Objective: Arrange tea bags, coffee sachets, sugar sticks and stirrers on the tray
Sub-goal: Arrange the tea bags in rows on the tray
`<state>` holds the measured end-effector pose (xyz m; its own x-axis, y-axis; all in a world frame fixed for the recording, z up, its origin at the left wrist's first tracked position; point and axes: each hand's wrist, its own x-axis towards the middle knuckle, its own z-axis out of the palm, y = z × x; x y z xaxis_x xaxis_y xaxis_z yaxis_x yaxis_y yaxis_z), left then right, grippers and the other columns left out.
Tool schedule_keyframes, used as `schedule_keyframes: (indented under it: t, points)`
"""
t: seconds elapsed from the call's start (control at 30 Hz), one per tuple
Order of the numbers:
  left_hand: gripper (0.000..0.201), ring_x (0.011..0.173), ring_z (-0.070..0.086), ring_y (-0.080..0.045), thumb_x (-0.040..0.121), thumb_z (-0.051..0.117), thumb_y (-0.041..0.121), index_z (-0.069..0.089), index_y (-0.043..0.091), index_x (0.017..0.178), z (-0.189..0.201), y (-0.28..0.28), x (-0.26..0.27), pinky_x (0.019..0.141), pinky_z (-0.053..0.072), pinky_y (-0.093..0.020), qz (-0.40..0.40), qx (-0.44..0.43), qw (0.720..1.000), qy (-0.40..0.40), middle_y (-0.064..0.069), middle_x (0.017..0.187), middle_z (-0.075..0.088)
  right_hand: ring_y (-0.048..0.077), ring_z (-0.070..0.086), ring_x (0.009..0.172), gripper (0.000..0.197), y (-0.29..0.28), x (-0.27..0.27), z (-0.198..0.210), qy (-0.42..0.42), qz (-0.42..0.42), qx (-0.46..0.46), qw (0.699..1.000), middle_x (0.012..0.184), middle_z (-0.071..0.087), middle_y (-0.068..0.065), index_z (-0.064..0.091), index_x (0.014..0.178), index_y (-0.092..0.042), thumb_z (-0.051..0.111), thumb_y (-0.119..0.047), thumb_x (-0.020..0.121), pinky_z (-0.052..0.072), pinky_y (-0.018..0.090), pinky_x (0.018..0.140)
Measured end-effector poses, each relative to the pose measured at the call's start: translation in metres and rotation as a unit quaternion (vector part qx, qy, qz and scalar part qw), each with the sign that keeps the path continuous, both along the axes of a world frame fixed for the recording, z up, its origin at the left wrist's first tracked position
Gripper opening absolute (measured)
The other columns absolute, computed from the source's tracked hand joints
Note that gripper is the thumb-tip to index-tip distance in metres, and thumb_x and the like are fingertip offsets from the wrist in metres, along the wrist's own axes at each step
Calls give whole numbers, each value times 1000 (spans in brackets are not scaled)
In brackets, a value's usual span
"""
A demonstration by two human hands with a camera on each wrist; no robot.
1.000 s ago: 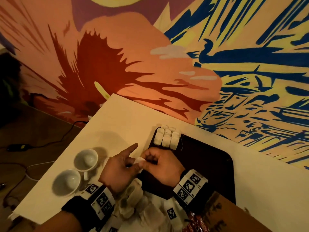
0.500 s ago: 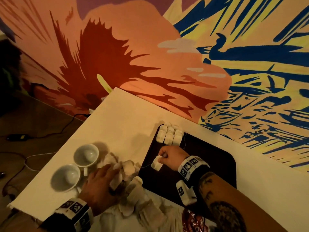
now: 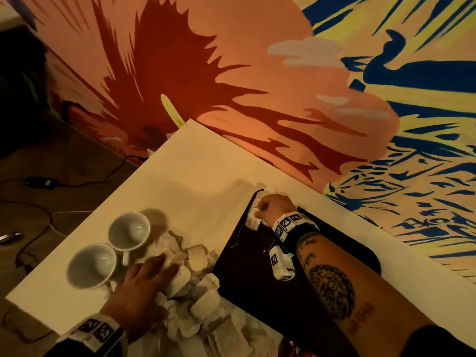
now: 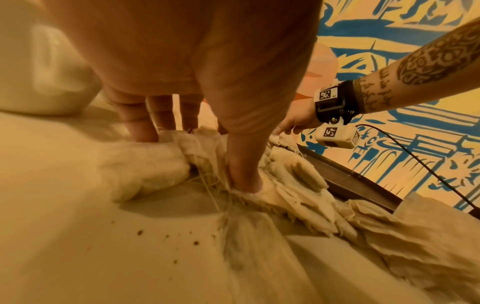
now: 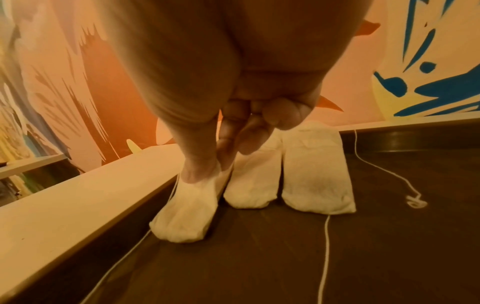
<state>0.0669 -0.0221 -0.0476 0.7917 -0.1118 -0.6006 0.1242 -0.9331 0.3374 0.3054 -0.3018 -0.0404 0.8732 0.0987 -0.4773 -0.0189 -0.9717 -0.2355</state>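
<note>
Right hand: the right hand [image 3: 273, 207] sits at the tray's far left corner, centre right of the head view; thumb and forefinger pinch the top edge of a tea bag [image 5: 185, 214], other fingers [image 5: 285, 115] curled in.
Held tea bag: lower end touches the tray floor, just beside the tray's left wall, its string trailing toward the lower edge of the right wrist view.
Tray: the dark tray [image 3: 257, 292] lies on the surface [image 3: 180, 181], lower centre to right of the head view.
Placed tea bags: two placed bags [image 5: 315, 172] lie flat side by side just right of the held one; more sit behind them, count unclear.
Left hand: the left hand [image 3: 140, 292] is spread on the loose pile, lower left of the head view; straight fingers [image 4: 242, 164] press down into it and close on nothing.
Loose pile: the heap of tea bags [image 3: 201, 300] lies on the surface against the tray's left edge, strings tangled beneath the hand.
Cups: two white cups [image 3: 108, 248] stand touching each other, left of the pile.
Backdrop: a painted mural [image 3: 283, 73] fills the upper frame.
</note>
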Motion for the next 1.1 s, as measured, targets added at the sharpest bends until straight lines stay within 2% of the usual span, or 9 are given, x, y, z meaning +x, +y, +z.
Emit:
schedule_keyframes:
  t: [0.13,0.3,0.43,0.5,0.6,0.7,0.9,1.03,1.1]
  points:
    - [86,147,5,-21,85,64,50,6,53,150,-2,3,0,119,20,-37,7,-11,1000,1,12,162,1,14,62,87,17,2,5,-2,4,-2,-2,1000,98,67,-6,64,84,-29,79,-37,80,52,26,86]
    - [74,140,20,-22,86,62,51,24,50,149,-8,3,-4,116,27,-36,-2,-5,1000,-14,10,159,18,12,63,80,23,5,4,3,12,-50,28,998,103,72,-2,65,87,-27,82,-38,76,47,22,77]
    - [56,123,45,-26,86,67,36,49,46,139,-8,4,-6,102,42,-38,1,-32,998,-49,4,143,49,17,64,101,35,7,-19,23,-54,-81,80,992,112,69,-2,67,114,-21,70,-44,88,46,25,87]
    - [49,120,49,-25,87,67,34,56,43,134,-4,5,-6,101,42,-36,0,-41,996,-78,5,137,56,16,62,106,32,10,-39,33,-72,-83,122,986,114,67,-3,67,116,-20,66,-41,92,43,24,90]
    - [44,124,48,-17,89,65,42,57,40,132,6,7,-1,105,39,-31,9,-58,991,-117,10,134,57,8,61,95,18,14,-75,41,-79,-90,179,976,111,66,-8,67,107,-26,65,-37,93,43,19,82]
    - [39,116,52,-16,86,67,49,64,35,123,21,9,5,98,41,-30,18,-76,986,-147,9,121,62,-8,56,82,7,21,-115,46,-81,-89,209,970,105,65,-12,66,101,-32,65,-32,94,37,2,67]
    - [31,92,54,-9,77,79,46,60,30,96,50,7,18,72,38,-13,39,-161,976,-140,10,99,59,-4,59,92,14,41,-184,47,-82,-51,258,961,107,64,-12,70,106,-28,64,-22,95,40,2,77]
    - [42,88,61,-15,65,80,60,55,30,82,57,7,24,78,52,-34,40,-181,972,-141,8,97,66,-2,62,95,16,51,-207,53,-86,-69,290,951,109,66,-9,71,106,-25,62,-17,95,43,2,80]
    - [44,84,61,-13,64,78,64,51,33,77,57,7,26,76,52,-34,37,-188,971,-145,9,91,66,-1,62,96,17,52,-213,56,-92,-74,290,950,110,66,-9,71,106,-24,62,-16,96,42,2,80]
